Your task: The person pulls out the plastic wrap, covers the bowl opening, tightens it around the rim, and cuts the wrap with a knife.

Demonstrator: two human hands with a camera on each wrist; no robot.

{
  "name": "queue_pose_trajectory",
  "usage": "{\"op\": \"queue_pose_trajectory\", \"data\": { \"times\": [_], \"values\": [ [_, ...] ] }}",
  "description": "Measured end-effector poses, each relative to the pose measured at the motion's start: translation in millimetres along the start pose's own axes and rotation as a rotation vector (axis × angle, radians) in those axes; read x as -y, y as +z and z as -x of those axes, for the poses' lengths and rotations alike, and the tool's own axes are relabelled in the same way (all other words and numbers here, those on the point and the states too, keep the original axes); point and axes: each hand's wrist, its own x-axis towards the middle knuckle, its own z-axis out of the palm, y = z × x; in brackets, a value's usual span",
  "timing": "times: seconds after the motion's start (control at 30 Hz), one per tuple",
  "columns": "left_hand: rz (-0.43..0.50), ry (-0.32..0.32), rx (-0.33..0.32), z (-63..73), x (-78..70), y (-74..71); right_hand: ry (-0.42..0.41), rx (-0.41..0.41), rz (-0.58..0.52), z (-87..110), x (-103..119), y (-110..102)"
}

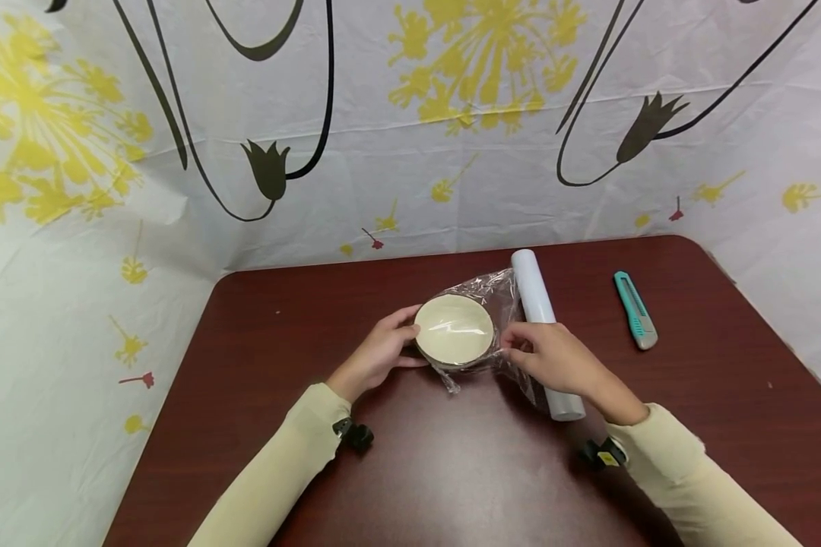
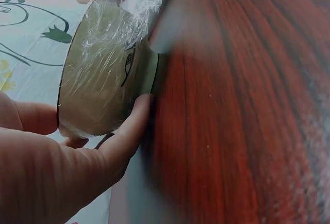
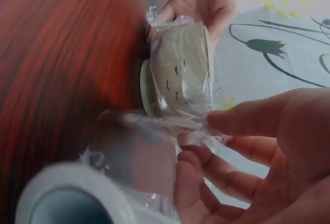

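Note:
A cream bowl (image 1: 454, 329) stands on the table with clear plastic wrap (image 1: 489, 287) stretched over its mouth and clinging to its side. My left hand (image 1: 379, 353) holds the bowl from the left, thumb and fingers spread around its wall. In the left wrist view, one fingertip rests low by the foot of the bowl (image 2: 98, 79). At the bowl's right side, my right hand (image 1: 554, 357) pinches the gathered wrap (image 3: 191, 123) between thumb and fingers. Loose film runs from there to the white roll (image 1: 534, 289), which lies partly beneath the right hand.
A teal and grey utility knife (image 1: 635, 311) lies on the dark red wooden table (image 1: 301, 319), right of the roll. A twisted tail of wrap (image 1: 449, 382) sticks out at the bowl's front. Patterned white cloth (image 1: 397, 190) hangs behind the table and along its sides.

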Motion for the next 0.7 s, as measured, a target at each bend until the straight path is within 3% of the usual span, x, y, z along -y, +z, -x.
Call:
{"op": "queue_pose_trajectory", "data": {
  "times": [0.17,0.3,0.4,0.47,0.7],
  "values": [
    [0.008,-0.004,0.002,0.9,-0.5,0.9,0.088,0.043,-0.18,-1.8,-2,7],
    [0.02,0.001,0.007,1.8,-1.0,0.9,0.134,0.013,-0.321,-4.7,-3,15],
    [0.02,0.007,0.011,1.8,-0.7,0.8,0.144,-0.017,-0.359,-6.8,-4,20],
    [0.019,0.015,0.013,1.8,-0.1,0.7,0.134,-0.041,-0.332,-8.2,-5,24],
    [0.014,0.028,0.021,0.9,0.3,-0.1,0.095,-0.151,-0.063,-12.9,-9,32]
  ]
}}
